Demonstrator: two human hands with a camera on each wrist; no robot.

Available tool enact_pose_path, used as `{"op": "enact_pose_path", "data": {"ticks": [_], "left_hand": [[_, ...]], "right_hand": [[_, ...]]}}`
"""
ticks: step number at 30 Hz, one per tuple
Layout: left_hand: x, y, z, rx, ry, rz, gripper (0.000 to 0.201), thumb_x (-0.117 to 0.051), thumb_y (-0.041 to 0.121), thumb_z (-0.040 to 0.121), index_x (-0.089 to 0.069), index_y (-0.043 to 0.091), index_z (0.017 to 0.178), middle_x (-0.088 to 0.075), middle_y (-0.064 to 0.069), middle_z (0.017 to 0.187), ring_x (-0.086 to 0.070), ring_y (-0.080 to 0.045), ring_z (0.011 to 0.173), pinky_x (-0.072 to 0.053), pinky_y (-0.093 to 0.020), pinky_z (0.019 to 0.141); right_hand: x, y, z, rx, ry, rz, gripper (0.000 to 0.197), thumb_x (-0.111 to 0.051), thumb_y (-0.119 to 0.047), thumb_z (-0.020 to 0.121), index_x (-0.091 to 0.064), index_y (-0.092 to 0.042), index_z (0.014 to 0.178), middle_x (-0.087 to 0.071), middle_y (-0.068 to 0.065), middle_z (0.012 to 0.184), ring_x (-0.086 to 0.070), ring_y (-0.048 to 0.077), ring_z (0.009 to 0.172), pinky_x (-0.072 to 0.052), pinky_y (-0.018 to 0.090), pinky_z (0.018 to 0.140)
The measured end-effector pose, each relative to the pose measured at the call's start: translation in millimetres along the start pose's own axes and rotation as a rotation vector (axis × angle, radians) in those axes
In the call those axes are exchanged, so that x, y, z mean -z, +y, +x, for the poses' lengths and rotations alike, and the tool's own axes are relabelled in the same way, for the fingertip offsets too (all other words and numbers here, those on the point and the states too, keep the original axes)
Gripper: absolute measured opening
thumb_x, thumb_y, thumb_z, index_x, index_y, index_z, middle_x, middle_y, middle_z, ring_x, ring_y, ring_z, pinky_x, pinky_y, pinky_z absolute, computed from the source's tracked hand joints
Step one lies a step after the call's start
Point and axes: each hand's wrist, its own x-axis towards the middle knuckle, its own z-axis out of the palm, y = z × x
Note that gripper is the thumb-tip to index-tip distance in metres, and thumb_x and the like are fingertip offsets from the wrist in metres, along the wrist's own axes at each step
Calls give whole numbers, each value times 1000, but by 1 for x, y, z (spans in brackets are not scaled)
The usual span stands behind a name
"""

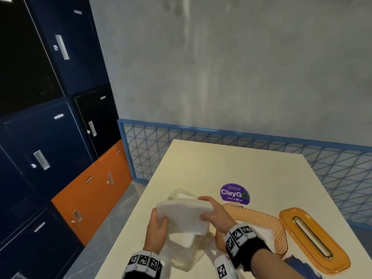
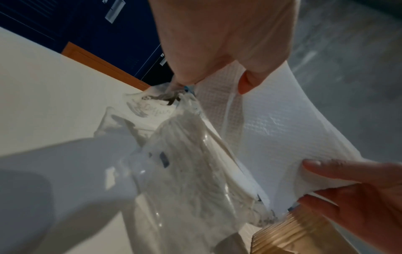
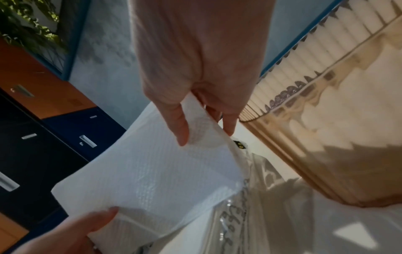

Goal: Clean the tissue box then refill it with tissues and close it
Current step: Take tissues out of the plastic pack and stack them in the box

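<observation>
A: The tissue box (image 1: 251, 232), amber and ribbed, sits open on the cream surface (image 1: 201, 168), just right of the hands. Something white lies inside it.

B: And its lid (image 1: 314, 238)?

A: Off, lying flat on the surface beside the box, to its right, with the long slot facing up.

B: What are the hands doing?

A: Both hold a stack of white embossed tissues (image 1: 184, 217) above the surface. The left hand (image 1: 156, 231) grips the stack's near-left end, thumb on top and fingers curled beneath. The right hand (image 1: 216, 215) pinches the far-right end between thumb and fingers.

B: Is the stack touching anything else?

A: Its lower part sits at the mouth of a clear plastic tissue pack (image 1: 182, 252), which lies crumpled on the surface under the hands. More white tissues show inside the pack. The left wrist view shows faint print on the plastic, too blurred to read.

B: Anything else on the surface?

A: A round purple sticker (image 1: 234, 193) reading "ClayGo", just beyond the box. Dark blue and orange lockers (image 1: 60, 137) stand to the left, and a blue mesh panel (image 1: 221, 141) runs along the grey wall behind.
</observation>
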Motion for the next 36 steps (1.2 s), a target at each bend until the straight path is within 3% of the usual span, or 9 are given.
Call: {"op": "enact_pose_path", "data": {"ticks": [4, 8, 11, 16, 20, 23, 29, 32, 36], "left_hand": [[0, 9, 1, 9, 56, -25, 22, -42, 0, 96, -45, 15, 112, -57, 0, 101, -53, -23, 101, -39, -28, 85], [1, 23, 6, 117, 43, 17, 21, -42, 7, 96, -50, 3, 115, -58, -12, 108, -54, -27, 101, -45, -33, 83], [8, 43, 7, 178, -28, -59, 10, -46, 15, 94, -53, 9, 90, -56, -8, 90, -52, -21, 82, -42, -29, 61], [0, 69, -1, 390, -326, -414, 22, -51, 23, 95, -53, 18, 117, -58, -2, 117, -56, -21, 107, -60, -44, 70], [-18, 71, -1, 427, -359, -411, 27, -47, 20, 98, -48, 24, 124, -58, -4, 123, -57, -26, 110, -60, -38, 64], [-34, 74, -2, 511, -421, -447, 21, -47, 19, 98, -51, 26, 117, -60, 0, 110, -60, -24, 100, -60, -35, 59], [-62, 75, 3, 452, -446, -384, 25, -43, 21, 99, -45, 19, 125, -61, -1, 109, -59, -17, 92, -56, -24, 51], [-84, 76, 9, 328, -379, -124, 25, -44, 24, 98, -48, 11, 120, -59, -9, 105, -58, -22, 83, -52, -24, 45], [-122, 69, 16, 81, -301, 374, 24, -46, 21, 95, -52, 0, 105, -60, -19, 109, -55, -30, 90, -45, -34, 68]], "right_hand": [[1, -7, -1, 12, 95, 140, 34, -60, 5, 82, -55, -18, 106, -63, 1, 102, -60, 18, 96, -50, 21, 76], [7, -12, -5, -112, 106, 258, 26, -56, -14, 93, -60, -6, 117, -70, 5, 107, -66, 22, 100, -54, 39, 90], [22, -22, -12, -201, 1, 264, 27, -44, -25, 98, -63, -11, 113, -69, 7, 112, -65, 25, 106, -48, 46, 100], [43, -34, -27, -335, -68, 412, 28, -34, -31, 102, -53, -17, 117, -65, 5, 110, -63, 19, 95, -51, 31, 70], [62, -37, -43, -343, -50, 423, 18, -40, -22, 100, -56, -16, 108, -66, 7, 99, -63, 22, 88, -51, 34, 71], [73, -35, -59, -339, -130, 340, 17, -47, -10, 96, -57, -21, 105, -64, 5, 102, -61, 22, 91, -55, 38, 72], [92, -31, -77, -323, 104, 292, 23, -42, -6, 95, -54, -25, 95, -60, 1, 102, -55, 14, 91, -54, 29, 67], [99, -20, -77, -381, 259, 188, 16, -45, -10, 94, -53, -16, 106, -59, 7, 106, -56, 19, 92, -54, 27, 57], [108, 11, -75, -427, 459, -3, 17, -46, -9, 92, -53, -6, 108, -56, 12, 98, -54, 19, 68, -47, 23, 40]]}}
